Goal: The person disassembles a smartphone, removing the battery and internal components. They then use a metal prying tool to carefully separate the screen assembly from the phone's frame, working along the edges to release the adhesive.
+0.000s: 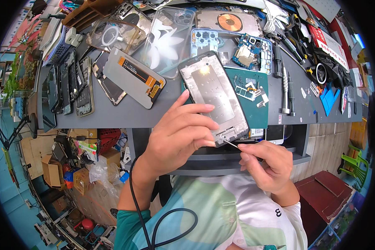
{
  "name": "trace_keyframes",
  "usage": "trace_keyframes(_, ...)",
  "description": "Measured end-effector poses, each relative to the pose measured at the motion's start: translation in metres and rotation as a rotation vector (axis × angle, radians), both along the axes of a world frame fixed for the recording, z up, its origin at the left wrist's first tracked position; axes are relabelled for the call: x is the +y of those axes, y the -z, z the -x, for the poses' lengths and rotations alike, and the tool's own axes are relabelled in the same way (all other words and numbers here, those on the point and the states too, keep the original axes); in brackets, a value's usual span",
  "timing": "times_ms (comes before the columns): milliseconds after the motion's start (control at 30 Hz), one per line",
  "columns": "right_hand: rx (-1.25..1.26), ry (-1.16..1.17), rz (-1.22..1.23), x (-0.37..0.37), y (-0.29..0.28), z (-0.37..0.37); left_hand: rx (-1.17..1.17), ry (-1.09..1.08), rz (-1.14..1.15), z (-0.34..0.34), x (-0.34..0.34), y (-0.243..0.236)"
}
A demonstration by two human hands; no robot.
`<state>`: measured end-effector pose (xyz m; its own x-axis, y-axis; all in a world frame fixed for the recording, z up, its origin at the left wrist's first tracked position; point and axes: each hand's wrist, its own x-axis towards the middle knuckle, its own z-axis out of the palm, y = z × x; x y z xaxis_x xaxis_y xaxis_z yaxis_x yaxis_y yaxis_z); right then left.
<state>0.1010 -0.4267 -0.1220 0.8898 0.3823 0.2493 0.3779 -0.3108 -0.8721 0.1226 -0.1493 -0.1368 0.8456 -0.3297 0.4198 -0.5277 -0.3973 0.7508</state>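
My left hand (173, 135) is closed on a silver phone mid-frame (233, 118) with a black rim, held tilted over the desk's front edge. Its thumb and fingers lie along the lower left side and across the face of the frame. Between the thumb and fingers of my right hand (271, 164) is a thin metal tool (231, 144). The tool's tip touches or nearly touches the frame's bottom end; its exact kind is hard to make out. Beneath the frame lies a green mat (260, 106) with small metal parts (246, 92) on it.
Behind the frame, a blue circuit board (248, 52) rests in a light-blue phone housing (192, 43). A detached phone screen (131, 77) and several phone frames (84, 89) lie to the left. Screwdrivers (285, 89) stand right of the mat. An open drawer (298, 152) sits below the desk edge.
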Motion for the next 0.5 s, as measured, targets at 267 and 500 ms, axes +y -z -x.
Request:
trace_keyframes(267, 0.069, -0.034, -0.063, 0.001, 0.001, -0.003, -0.120, -0.103, 0.077, 0.010, 0.006, 0.006)
trace_keyframes(500, 0.113, -0.078, -0.089, 0.004, 0.001, -0.005, -0.145, -0.090, -0.102, 0.011, -0.002, 0.007)
